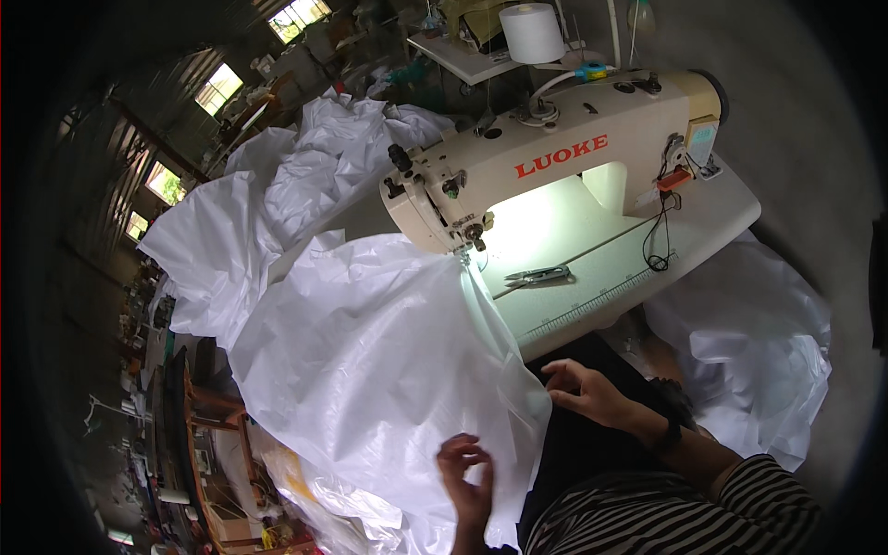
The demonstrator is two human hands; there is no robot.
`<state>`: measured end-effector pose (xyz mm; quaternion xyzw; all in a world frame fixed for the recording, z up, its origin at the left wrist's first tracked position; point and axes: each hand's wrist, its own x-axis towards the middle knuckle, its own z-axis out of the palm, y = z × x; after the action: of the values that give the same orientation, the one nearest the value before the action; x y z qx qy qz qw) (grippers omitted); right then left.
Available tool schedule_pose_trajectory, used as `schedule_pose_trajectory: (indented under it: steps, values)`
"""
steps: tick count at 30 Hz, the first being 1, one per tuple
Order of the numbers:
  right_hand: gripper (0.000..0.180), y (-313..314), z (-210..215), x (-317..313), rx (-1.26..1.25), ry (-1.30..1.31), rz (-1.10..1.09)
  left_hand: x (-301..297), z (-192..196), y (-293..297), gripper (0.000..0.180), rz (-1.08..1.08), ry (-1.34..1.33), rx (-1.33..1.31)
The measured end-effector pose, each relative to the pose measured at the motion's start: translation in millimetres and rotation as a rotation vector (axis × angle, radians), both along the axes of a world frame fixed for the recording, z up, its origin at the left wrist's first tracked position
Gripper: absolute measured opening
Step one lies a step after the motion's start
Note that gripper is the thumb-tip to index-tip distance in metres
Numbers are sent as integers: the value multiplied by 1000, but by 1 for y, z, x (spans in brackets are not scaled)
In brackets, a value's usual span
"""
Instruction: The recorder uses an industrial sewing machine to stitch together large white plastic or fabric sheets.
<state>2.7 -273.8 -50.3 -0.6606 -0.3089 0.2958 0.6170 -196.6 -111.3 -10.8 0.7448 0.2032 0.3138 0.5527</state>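
A large white plastic-like sheet (361,333) runs under the needle area of a cream sewing machine (555,157) and drapes down toward me. Over the lower part of this sheet is my left hand (465,476), its fingers loosely bent and the thumb apart, with nothing visible in it. My right hand (592,393) is beside the sheet's right edge, below the machine table. Its thumb and forefinger are apart near that edge; whether they touch it is unclear. On the machine bed lie small thread snips (539,276), away from both hands.
More white sheeting (338,153) is heaped behind and left of the machine. Another crumpled white sheet (749,342) hangs at the right, below the table corner. A white thread cone (532,33) stands behind the machine. At lower left are a wooden frame (208,416) and clear plastic wrapping (324,490).
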Motion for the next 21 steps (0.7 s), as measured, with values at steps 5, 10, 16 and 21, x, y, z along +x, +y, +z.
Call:
schedule_pose_trajectory:
  steps: [5, 10, 16, 21]
  values:
    - [35, -10, -22, -31, -50, -99, 203, -12, -40, -32, 51, -11, 455, 465]
    - [18, -44, -29, -35, 4, 645, 287, -72, -63, 57, 20, 285, 479, 87]
    - [16, -20, 75, -35, 137, -1016, 94, -63, -62, 62, 29, 448, 427, 612]
    - [14, 44, 31, -57, -297, -1187, 455, -26, -50, 43, 32, 642, 465, 711]
